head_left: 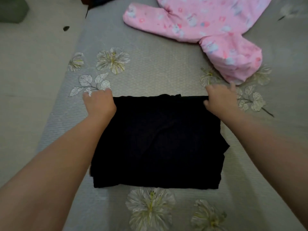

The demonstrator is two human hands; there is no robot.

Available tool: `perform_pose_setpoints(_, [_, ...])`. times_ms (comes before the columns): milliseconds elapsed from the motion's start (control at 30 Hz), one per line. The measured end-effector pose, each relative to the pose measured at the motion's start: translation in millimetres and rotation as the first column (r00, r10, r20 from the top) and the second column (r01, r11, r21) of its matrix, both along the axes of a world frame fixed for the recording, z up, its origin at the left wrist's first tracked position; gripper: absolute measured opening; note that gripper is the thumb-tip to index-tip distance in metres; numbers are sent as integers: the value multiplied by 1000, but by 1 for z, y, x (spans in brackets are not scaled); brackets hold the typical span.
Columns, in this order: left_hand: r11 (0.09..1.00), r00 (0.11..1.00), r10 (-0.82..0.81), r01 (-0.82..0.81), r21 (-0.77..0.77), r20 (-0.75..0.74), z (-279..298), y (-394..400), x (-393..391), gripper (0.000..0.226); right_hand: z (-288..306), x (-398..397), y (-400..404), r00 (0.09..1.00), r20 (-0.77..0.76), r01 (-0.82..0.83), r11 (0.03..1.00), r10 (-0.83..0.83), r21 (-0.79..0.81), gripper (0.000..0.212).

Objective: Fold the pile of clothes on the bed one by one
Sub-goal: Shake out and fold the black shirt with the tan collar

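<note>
While both hands, left hand and right hand, pinch the black garment's far corners, another fold probably follows; the pink garment waits.

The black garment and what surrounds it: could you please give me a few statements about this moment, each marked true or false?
1. The left hand and right hand sit at the black garment's far corners. True.
2. The black garment is spread out unfolded. False: it lies as a compact folded rectangle.
3. The pink garment lies beyond it on the bed. True.
4. The pink garment is plain. False: it carries a printed pattern.
</note>
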State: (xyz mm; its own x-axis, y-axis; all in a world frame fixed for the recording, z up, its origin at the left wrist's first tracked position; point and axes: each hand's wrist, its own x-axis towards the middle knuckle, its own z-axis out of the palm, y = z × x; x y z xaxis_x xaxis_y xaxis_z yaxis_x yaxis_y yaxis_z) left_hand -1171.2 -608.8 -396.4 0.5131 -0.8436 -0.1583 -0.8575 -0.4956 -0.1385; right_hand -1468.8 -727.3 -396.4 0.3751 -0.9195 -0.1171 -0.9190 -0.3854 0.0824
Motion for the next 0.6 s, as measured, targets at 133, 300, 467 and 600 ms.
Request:
perform_pose_setpoints(133, [980, 965, 183, -193, -37, -187, -29, -1, -12, 61, -31, -5, 10, 943, 142, 292, 953, -302, 84, 65])
perform_pose_setpoints(300, [995, 955, -94, 86, -44, -281, -61, 25, -55, 55, -57, -43, 73, 891, 259, 323, 921, -374, 219, 53])
perform_pose_setpoints(467, [871, 799, -490, 451, -192, -349, -69, 7, -113, 41, -59, -81, 152, 704, 214, 582, 723, -677, 372, 60])
perform_pose_setpoints(600, [698, 616, -703, 693, -179, -356, -64, -40, -173, 46, -66, -77, 191, 593, 43, 685, 532, -804, 498, 54])
